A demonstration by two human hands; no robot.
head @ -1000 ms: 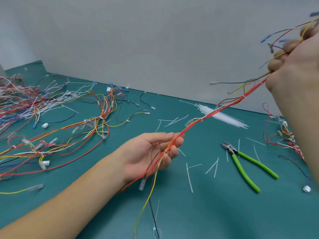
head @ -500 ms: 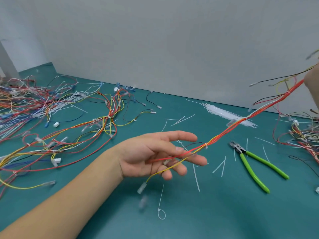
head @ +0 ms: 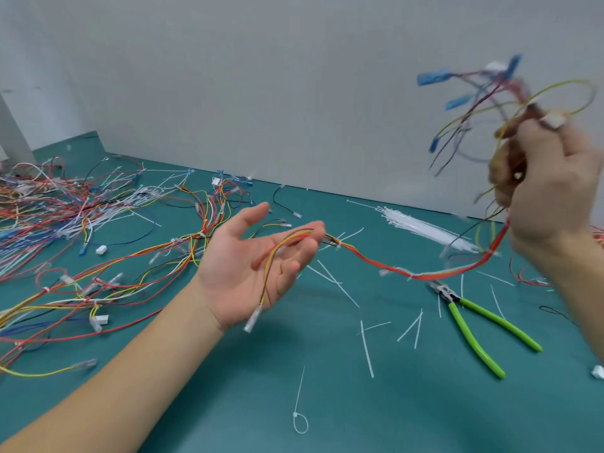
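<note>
A wire harness of red, orange and yellow wires, tied at intervals with white cable ties, sags between my two hands above the green table. My left hand lies palm up with relaxed fingers; the harness's loose end drapes across its fingers, and a clear connector hangs below the palm. My right hand is raised at the right and grips the other end, where blurred wires with blue terminals fan out above it.
A large tangle of coloured wire harnesses covers the table's left side. Green-handled cutters lie at the right. A bundle of white cable ties lies by the wall, with cut tie pieces and a looped tie scattered in front. More wires sit at the far right.
My left hand has opened from a loose grip to palm up, and the harness has slid until only its end lies there. My right hand has come back into view, raised, and the harness now sags.
</note>
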